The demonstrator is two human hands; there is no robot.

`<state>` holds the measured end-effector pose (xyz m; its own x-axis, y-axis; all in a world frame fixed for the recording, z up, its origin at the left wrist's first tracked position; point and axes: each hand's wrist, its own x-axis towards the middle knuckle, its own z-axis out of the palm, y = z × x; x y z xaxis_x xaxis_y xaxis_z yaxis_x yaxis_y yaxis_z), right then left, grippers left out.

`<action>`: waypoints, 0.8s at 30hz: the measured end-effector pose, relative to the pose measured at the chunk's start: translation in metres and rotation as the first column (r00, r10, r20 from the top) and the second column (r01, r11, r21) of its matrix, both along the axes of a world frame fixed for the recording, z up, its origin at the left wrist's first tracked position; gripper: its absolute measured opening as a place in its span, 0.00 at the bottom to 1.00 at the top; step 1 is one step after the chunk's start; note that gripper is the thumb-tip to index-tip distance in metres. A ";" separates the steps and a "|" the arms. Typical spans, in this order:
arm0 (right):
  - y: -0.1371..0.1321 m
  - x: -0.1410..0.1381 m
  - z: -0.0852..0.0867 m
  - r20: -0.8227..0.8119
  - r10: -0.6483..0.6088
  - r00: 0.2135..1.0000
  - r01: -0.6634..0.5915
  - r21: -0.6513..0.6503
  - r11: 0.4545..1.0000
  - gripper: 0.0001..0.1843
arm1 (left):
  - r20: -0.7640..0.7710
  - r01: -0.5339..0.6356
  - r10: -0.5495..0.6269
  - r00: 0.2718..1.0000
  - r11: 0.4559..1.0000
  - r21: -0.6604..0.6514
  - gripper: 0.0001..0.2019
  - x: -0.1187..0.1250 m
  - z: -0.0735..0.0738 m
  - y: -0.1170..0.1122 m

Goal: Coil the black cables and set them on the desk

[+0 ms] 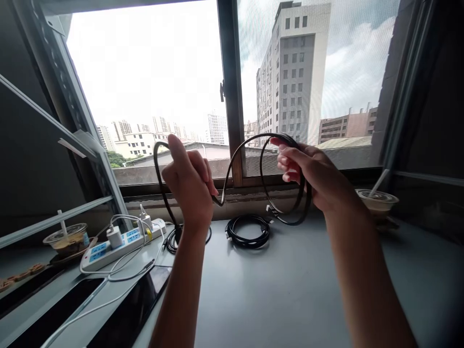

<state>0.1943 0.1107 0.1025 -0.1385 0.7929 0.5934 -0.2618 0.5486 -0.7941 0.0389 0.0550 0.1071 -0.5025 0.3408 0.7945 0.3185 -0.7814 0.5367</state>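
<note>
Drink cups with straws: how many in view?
2. One cup stands at the far left on the lower shelf, beside the power strip. The other cup stands at the right by the window, behind the right hand. More may be hidden.

Where the black cable (232,159) passes through the left hand (190,186), the closed fingers hide it, and the right hand (311,174) covers the top of the loops at 1 o'clock. The left forearm blocks part of a second coil (174,239) on the grey sill (290,290). Both forearms run off the bottom edge at 6 o'clock. The plug (270,209) at the cable's end is too small to tell its type.
</note>
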 end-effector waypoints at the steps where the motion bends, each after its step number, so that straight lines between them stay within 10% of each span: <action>1: -0.002 -0.002 0.000 0.003 0.058 0.998 -0.058 -0.016 0.998 0.14 | -0.033 0.039 -0.041 0.999 0.998 -0.058 0.30 0.000 -0.001 0.002; 7: -0.019 -0.009 -0.004 0.373 0.276 0.886 -0.330 0.090 0.940 0.20 | -0.298 0.113 -0.285 0.911 0.867 -0.486 0.33 0.001 -0.009 0.019; 13: -0.022 -0.005 -0.007 0.601 -0.114 0.791 -0.184 0.411 0.893 0.07 | -0.336 0.175 -0.462 0.821 0.763 -0.622 0.35 -0.005 -0.014 0.029; 17: -0.009 -0.003 -0.010 0.512 -0.410 0.755 0.100 0.528 0.844 0.05 | -0.388 0.135 -0.383 0.839 0.836 -0.532 0.30 -0.004 -0.010 0.026; 24: 0.000 0.000 -0.011 0.376 -0.510 0.773 0.252 0.556 0.792 0.09 | -0.515 -0.059 -0.069 0.854 0.972 -0.227 0.15 -0.007 -0.003 0.009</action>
